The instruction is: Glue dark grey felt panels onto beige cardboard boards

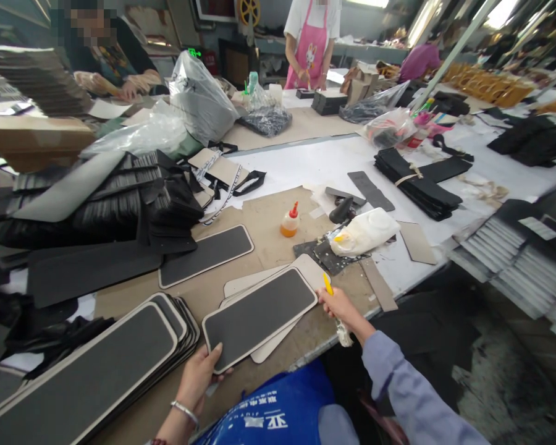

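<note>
My left hand [201,374] grips the lower left corner of a dark rectangular panel [262,315] with rounded corners and a pale border, thumb on top. Beneath that panel lie several pale boards [278,343], fanned out. At the panel's right end, my right hand [340,306] is closed around a slim yellow tool [328,284], its yellow end pointing up. A pale, ragged clump [344,334] hangs below this hand; whether it belongs to the tool I cannot tell. Left of my left hand is a stack of similar bordered panels [106,364].
Beyond the panel stand a small red-tipped bottle [289,224] and a white, glue-smeared bottle [368,232] lying down. Another bordered panel [208,254] lies behind. Black pieces [120,198] are heaped left; a tied black bundle [419,182] lies right. Two people work across the table [306,142].
</note>
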